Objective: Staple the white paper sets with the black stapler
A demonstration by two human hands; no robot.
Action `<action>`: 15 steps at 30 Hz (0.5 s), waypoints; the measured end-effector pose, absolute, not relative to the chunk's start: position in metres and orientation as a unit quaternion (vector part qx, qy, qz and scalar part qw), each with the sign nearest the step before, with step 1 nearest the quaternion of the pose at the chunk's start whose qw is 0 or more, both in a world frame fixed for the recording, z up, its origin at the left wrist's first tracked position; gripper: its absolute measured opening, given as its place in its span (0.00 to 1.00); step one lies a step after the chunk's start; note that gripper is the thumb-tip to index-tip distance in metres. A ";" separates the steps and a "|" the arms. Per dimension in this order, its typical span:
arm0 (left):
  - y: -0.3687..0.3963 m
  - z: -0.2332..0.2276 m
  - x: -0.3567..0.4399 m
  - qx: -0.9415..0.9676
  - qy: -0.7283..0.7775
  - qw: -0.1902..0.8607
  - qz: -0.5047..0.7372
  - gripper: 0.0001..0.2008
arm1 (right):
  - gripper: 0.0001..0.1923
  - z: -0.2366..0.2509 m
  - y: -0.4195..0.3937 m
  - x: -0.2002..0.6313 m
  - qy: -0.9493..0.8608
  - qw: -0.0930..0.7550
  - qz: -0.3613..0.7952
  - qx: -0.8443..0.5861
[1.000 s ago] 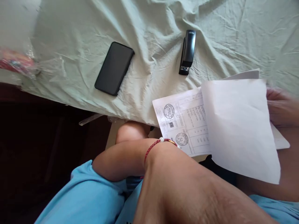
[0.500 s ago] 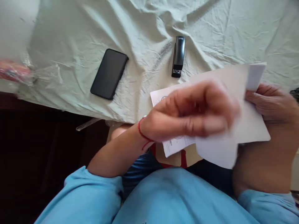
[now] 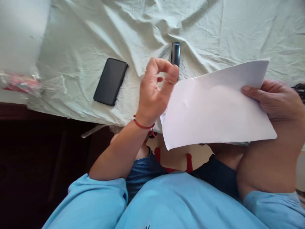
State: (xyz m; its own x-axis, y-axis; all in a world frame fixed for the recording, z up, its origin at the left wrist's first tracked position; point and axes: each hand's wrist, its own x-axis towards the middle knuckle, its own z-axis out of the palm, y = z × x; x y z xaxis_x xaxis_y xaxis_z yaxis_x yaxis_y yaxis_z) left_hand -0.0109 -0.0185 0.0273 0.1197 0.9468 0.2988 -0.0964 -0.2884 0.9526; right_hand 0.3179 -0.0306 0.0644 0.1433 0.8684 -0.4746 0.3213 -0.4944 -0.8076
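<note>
My right hand [image 3: 274, 98] grips a stack of white paper sheets [image 3: 214, 108] by the right edge, holding it tilted over the table's front edge. My left hand [image 3: 156, 89], with a red cord bracelet at the wrist, is raised just left of the sheets, fingers curled and apart, holding nothing. Its fingertips are close to the near end of a black stapler [image 3: 175, 54] lying on the pale green cloth [image 3: 214, 35]; contact cannot be told.
A black phone [image 3: 110, 81] lies face up left of my left hand. Crinkled clear plastic with something red inside [image 3: 21, 83] sits at the far left table edge. My blue sleeves and lap fill the bottom; dark floor lies left.
My left hand rose from my lap, swept across the papers and now sits left of them by the stapler. The printed sheet is now covered by the blank top sheet.
</note>
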 end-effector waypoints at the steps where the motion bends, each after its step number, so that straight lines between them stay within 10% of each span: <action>1: -0.015 0.025 -0.015 0.566 0.382 0.451 0.574 0.25 | 0.26 0.065 -0.031 0.318 -0.424 0.277 0.501 -0.702; 4: -0.011 0.018 -0.025 0.531 0.450 0.411 0.589 0.23 | 0.22 0.066 -0.034 0.316 -0.437 0.324 0.485 -0.685; 9: -0.008 -0.011 -0.035 0.636 0.439 0.362 0.521 0.49 | 0.18 0.069 -0.034 0.312 -0.456 0.388 0.446 -0.665; 15: -0.006 -0.025 -0.043 0.559 0.480 0.450 0.505 0.42 | 0.18 0.064 -0.029 0.316 -0.479 0.416 0.416 -0.651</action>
State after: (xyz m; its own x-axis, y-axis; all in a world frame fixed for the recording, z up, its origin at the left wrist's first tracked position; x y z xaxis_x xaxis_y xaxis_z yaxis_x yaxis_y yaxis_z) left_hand -0.0432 -0.0063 -0.0255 0.0297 0.9907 0.1328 0.0813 -0.1348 0.9875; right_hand 0.3162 -0.0292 0.0639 0.1940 0.9705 -0.1430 0.2770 -0.1940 -0.9411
